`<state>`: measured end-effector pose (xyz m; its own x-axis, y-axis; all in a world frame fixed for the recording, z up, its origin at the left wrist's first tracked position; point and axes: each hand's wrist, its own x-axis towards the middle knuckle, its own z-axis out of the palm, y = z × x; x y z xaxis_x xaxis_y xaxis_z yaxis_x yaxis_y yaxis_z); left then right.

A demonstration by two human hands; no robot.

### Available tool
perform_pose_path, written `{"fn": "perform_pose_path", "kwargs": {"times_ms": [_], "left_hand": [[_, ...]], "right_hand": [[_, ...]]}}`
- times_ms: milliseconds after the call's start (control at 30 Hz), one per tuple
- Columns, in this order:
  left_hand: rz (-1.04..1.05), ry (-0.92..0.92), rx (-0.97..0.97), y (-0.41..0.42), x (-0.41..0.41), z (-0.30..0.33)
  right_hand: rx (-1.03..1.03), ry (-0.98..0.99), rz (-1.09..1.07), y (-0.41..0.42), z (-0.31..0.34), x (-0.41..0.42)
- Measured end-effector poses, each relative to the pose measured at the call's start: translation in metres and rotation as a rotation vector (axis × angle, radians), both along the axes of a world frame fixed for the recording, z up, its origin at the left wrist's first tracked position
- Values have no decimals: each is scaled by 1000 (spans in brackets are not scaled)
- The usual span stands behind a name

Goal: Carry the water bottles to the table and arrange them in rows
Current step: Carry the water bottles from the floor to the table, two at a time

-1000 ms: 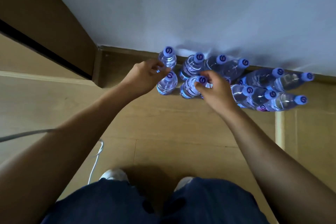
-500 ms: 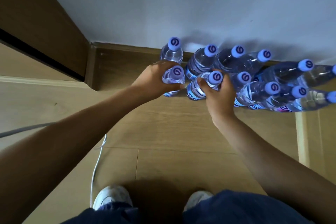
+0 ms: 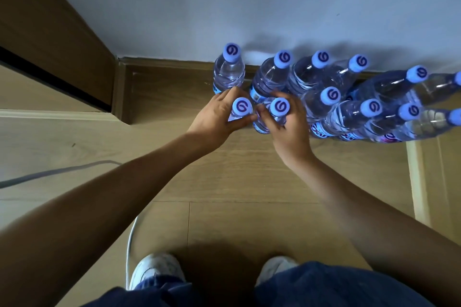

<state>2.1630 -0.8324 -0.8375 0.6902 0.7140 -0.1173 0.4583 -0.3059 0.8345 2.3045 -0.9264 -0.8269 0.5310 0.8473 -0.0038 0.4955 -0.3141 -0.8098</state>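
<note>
Both hands (image 3: 219, 117) curled, gripping.

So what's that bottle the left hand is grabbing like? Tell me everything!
The bottle in the left hand is clear plastic with a light blue cap bearing a dark swirl mark. It stands upright on the wooden floor, at the left front of the group near the wall. The left hand wraps its neck, fingers curled just under the cap, hiding most of the body. The next bottle sits close beside it.
</note>
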Motion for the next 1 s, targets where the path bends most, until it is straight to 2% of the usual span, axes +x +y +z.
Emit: {"fn": "perform_pose_path", "kwargs": {"times_ms": [67, 200, 400, 533, 733, 867, 1000], "left_hand": [[12, -5, 18, -5, 0, 0], [63, 27, 18, -13, -4, 3], [128, 71, -92, -20, -20, 8], [184, 12, -136, -19, -27, 38], [185, 6, -173, -18, -37, 155], [242, -29, -221, -15, -49, 271], [189, -45, -206, -14, -68, 398]], "right_hand": [[-2, 58, 20, -3, 2, -2], [7, 49, 7, -6, 5, -2], [-20, 124, -11, -12, 10, -1], [22, 178, -3, -11, 40, -6], [-11, 210, 74, -11, 158, -18], [-54, 253, 89, -7, 271, -24], [-51, 267, 144, 8, 395, -35]]}}
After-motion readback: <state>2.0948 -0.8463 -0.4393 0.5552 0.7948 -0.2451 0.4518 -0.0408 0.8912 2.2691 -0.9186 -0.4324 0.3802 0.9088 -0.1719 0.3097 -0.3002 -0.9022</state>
